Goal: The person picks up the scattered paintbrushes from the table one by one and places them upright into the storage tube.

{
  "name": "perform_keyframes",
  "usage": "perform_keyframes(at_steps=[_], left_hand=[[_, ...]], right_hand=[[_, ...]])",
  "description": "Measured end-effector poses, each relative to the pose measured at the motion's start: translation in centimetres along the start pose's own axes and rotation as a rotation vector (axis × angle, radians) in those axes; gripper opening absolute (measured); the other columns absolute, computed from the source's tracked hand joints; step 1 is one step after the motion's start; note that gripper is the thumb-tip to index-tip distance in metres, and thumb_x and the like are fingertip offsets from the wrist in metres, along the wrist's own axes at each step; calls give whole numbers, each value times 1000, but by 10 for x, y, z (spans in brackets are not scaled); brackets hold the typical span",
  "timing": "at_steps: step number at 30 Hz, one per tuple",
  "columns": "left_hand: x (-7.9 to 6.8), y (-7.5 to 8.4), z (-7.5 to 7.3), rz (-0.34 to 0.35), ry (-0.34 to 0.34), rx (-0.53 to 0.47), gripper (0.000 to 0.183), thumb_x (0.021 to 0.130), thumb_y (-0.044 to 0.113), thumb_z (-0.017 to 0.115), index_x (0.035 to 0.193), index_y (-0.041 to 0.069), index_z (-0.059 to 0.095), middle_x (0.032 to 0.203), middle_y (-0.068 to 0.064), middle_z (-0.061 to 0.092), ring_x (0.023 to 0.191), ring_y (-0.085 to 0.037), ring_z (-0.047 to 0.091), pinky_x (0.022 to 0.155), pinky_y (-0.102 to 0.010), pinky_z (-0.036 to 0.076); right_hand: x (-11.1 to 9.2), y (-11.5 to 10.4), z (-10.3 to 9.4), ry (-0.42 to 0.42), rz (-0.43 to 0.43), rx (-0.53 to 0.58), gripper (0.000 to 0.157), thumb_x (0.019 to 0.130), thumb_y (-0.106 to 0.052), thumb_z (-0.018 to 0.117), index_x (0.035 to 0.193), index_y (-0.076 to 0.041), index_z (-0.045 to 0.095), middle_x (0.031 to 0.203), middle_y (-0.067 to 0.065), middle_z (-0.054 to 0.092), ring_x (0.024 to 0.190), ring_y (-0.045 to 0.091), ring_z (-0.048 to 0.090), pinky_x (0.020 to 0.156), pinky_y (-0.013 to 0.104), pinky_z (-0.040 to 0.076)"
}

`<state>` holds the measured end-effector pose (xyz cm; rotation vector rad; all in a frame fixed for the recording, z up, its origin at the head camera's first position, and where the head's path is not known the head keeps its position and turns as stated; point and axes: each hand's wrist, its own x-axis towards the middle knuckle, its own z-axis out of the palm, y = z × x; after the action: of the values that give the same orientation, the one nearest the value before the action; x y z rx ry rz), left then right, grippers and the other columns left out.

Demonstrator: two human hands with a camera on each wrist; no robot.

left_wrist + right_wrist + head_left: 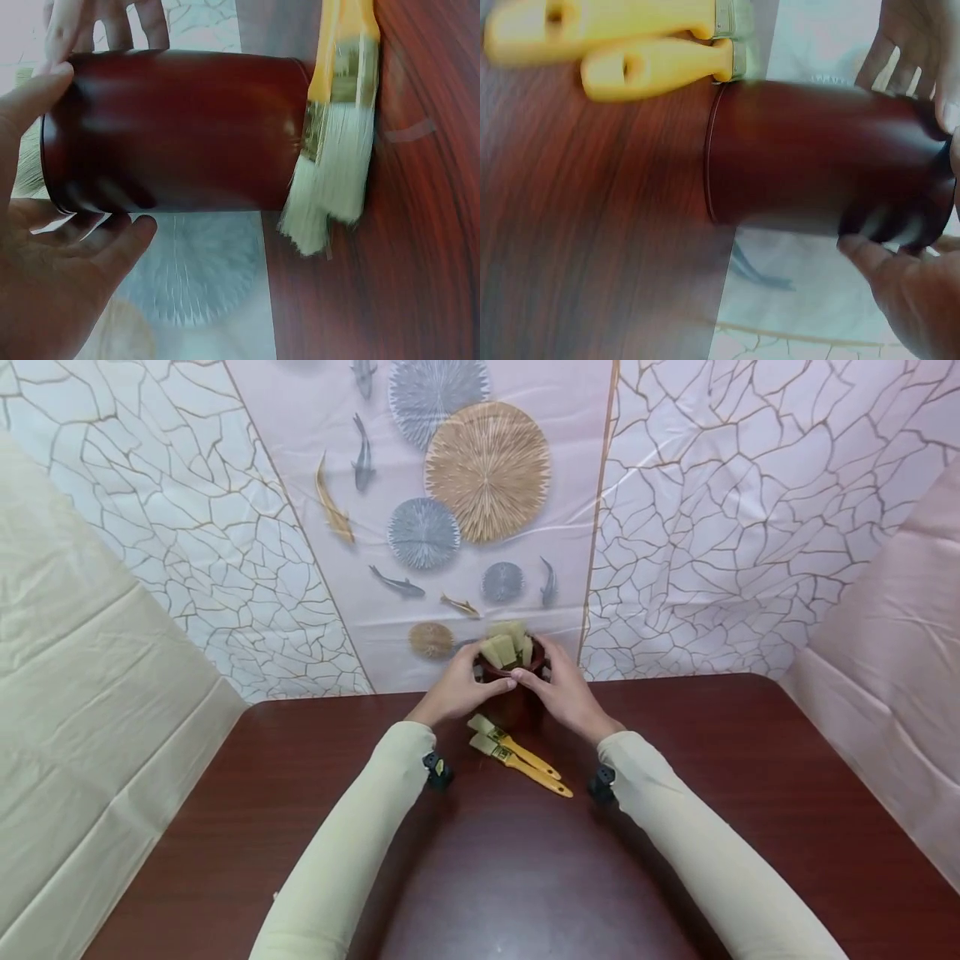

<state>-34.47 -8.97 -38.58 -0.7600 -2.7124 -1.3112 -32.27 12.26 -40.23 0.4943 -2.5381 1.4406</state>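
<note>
A dark red-brown cylindrical pot (180, 131) stands upright at the back of the table, with several pale-bristled paint brushes (504, 650) in it, bristles up. My left hand (457, 687) holds the pot's left side near the rim, thumb across the front. On the other side my right hand (564, 689) grips it the same way, and the two thumb tips nearly meet. In front of the pot's base lie two paint brushes with yellow handles (534, 775), side by side, bristles toward the left. The handles of the brushes inside the pot are hidden by its wall.
The glossy dark wooden table (510, 885) ends just behind the pot. A patterned cloth backdrop (675, 568) hangs close behind it, and pale cloth (90, 760) stands along the left side, with more on the right.
</note>
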Motion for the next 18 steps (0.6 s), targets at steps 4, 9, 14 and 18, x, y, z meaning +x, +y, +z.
perform_keyframes(at_steps=[4,9,14,18], left_hand=[[-18,-9,-12,-5,33,-95,67,95,40,80,151,19,52,143,-3,56,129,-18,56,110,-44,47],[-44,-19,-21,-85,83,-138,74,94,46,79,156,22,45,141,-2,56,128,-20,55,110,-47,46],[-69,-23,-23,-127,123,-153,87,93,52,79,163,22,37,147,-1,55,133,-20,56,110,-49,47],[-88,-21,-21,-134,143,-179,86,92,50,81,160,20,38,145,-3,55,129,-22,58,108,-49,48]], right_hand=[[-5,-9,10,-59,26,84,74,106,-33,67,165,-6,31,166,21,35,147,40,45,115,53,44],[-13,-23,22,-80,11,31,68,106,-34,68,162,-7,39,162,19,42,144,39,49,115,56,42],[-27,-34,33,-86,-20,0,66,103,-35,71,157,-6,47,153,17,51,143,36,49,117,56,39],[-40,-41,38,-98,-45,57,63,101,-29,76,152,-4,50,143,15,57,132,34,59,110,54,47]])
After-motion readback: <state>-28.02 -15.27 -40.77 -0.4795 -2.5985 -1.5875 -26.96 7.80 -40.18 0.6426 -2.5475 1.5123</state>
